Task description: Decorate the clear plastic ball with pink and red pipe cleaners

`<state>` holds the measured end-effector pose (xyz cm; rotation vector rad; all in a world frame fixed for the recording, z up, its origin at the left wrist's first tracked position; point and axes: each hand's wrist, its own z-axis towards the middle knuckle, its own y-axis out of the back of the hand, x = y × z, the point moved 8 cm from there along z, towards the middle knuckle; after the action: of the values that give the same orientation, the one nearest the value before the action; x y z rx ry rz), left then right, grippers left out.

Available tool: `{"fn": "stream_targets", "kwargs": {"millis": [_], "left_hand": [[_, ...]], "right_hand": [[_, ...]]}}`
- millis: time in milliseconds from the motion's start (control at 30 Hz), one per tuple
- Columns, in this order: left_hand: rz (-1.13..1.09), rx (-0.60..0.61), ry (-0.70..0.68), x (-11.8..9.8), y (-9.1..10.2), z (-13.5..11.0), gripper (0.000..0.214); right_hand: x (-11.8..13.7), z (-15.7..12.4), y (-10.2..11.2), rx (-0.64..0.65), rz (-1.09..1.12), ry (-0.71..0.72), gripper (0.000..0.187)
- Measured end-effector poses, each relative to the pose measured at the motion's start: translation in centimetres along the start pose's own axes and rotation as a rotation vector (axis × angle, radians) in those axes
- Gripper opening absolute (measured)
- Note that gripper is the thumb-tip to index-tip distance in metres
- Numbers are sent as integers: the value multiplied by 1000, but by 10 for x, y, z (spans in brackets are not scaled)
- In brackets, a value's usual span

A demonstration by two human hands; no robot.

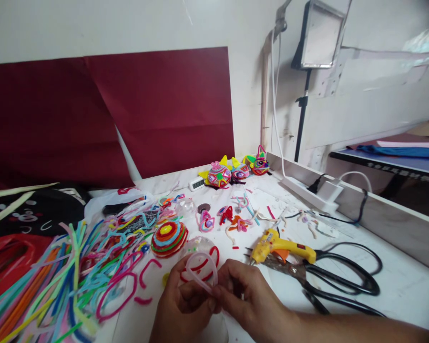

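Between my two hands is a pale pink pipe cleaner (192, 268) bent into a loop. My left hand (182, 309) pinches it from the left with thumb and fingers. My right hand (250, 295) closes on its crossing ends from the right. Just behind the loop, a bent red pipe cleaner (214, 257) shows in front of a clear plastic ball (196, 244), partly hidden by my fingers. A ball wrapped in coloured rings (169, 239) rests beyond my left hand. Right of my hands lie a yellow glue gun (282, 247) and black-handled scissors (339, 278).
Loose coloured pipe cleaners (57, 286) pile up on the left. Several decorated balls (219, 174) stand at the back beside a small digital timer (196, 184). Small bent pieces (239, 223) lie mid-table. A power strip (303, 193) runs along the raised right edge, below a lamp (320, 35).
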<state>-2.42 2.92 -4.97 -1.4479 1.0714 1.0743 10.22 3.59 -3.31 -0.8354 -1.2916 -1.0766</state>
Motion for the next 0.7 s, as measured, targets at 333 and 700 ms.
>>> {"fn": "stream_targets", "kwargs": {"millis": [333, 700], "left_hand": [[16, -20, -2, -10, -3, -6, 96], [-17, -45, -16, -5, 0, -3, 99]], "right_hand": [[-2, 1, 0, 13, 14, 56, 19], [1, 1, 0, -9, 50, 35, 19]]}}
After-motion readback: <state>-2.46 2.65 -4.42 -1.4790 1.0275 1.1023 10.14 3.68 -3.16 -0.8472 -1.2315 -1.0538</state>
